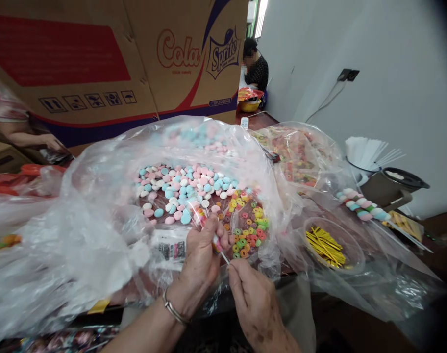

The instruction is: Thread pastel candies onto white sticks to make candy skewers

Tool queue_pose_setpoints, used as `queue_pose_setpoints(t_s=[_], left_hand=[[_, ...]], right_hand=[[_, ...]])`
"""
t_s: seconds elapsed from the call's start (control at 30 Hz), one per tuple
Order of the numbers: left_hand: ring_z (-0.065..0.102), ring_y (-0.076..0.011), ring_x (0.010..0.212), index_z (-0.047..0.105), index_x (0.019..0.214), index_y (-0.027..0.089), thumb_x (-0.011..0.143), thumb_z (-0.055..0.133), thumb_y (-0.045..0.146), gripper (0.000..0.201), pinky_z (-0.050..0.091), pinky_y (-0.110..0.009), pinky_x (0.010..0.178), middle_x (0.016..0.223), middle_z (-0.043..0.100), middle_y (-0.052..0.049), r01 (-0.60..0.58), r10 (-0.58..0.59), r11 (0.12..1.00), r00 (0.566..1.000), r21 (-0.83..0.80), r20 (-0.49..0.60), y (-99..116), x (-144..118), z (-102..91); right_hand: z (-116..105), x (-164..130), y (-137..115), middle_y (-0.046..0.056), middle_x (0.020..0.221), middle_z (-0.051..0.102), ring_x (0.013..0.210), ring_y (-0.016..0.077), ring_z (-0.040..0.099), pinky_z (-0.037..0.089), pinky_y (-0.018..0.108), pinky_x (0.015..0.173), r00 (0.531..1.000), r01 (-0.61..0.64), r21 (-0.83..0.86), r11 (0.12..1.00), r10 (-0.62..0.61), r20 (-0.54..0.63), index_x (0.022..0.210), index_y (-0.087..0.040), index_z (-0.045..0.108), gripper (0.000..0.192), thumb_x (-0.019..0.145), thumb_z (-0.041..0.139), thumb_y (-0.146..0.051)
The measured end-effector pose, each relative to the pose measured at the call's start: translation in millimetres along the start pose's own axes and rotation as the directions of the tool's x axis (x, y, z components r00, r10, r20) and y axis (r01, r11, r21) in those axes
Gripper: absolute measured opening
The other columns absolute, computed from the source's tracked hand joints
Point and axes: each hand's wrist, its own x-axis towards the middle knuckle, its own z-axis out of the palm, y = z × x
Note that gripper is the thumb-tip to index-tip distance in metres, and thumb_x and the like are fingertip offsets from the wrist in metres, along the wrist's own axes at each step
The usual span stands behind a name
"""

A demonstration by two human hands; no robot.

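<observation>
My left hand (203,255), with a metal bangle at the wrist, is closed around a small clear-wrapped candy stick (198,215) with colourful candy inside. Its white stick (224,257) slants out below the fist. The fingertips of my right hand (255,301) pinch the lower end of that stick. Just beyond the hands, pink, blue and white candies (188,186) are spread in a large clear plastic bag (109,152). Fruit-coloured ring candies (251,228) lie beside them on the right. Left of my hands is a printed clear packet (170,247).
A tall cardboard box (146,88) blocks the far side. To the right stand a clear bowl of gold twist ties (325,246), marshmallow twists on sticks (363,205), white sticks (363,149) and a brown jug (385,186). Another person's hand (54,143) shows at left; someone sits farther back (258,71).
</observation>
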Motion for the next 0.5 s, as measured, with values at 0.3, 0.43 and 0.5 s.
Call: queue_pose_setpoints(t_s=[0.3,0.43,0.5], left_hand=[[0.051,-0.0104,0.052,0.069,0.079,0.016,0.078,0.078,0.046,0.032,0.050,-0.024,0.065,0.050,0.046,0.007,0.016,-0.026,0.994,0.996,0.107,0.086,-17,-20,3.7],[0.061,-0.0149,0.074,0.067,0.071,0.018,0.083,0.072,0.047,0.032,0.049,-0.024,0.074,0.079,0.066,-0.001,-0.008,-0.023,0.965,0.993,0.262,0.115,-19,-24,-1.2],[0.062,-0.0171,0.080,0.067,0.069,0.018,0.087,0.067,0.046,0.032,0.049,-0.025,0.076,0.091,0.069,-0.004,-0.015,-0.041,0.947,0.985,0.321,0.168,-19,-24,-4.8]], right_hand=[[10,9,-1,0.005,0.074,0.068,0.067,0.0160,0.064,0.048,0.024,0.063,0.994,-0.112,0.264,0.958,0.110,0.021,0.090,-0.019,0.063,0.028,0.099,0.037,-0.028],[15,5,1,0.000,0.063,0.059,0.060,0.0137,0.057,0.046,0.023,0.059,0.986,-0.163,0.296,0.941,0.162,0.026,0.072,-0.022,0.053,0.034,0.099,0.036,-0.031],[16,5,0,0.000,0.065,0.060,0.059,0.0131,0.056,0.046,0.022,0.058,0.984,-0.176,0.303,0.936,0.169,0.049,0.072,-0.022,0.051,0.033,0.100,0.034,-0.030]])
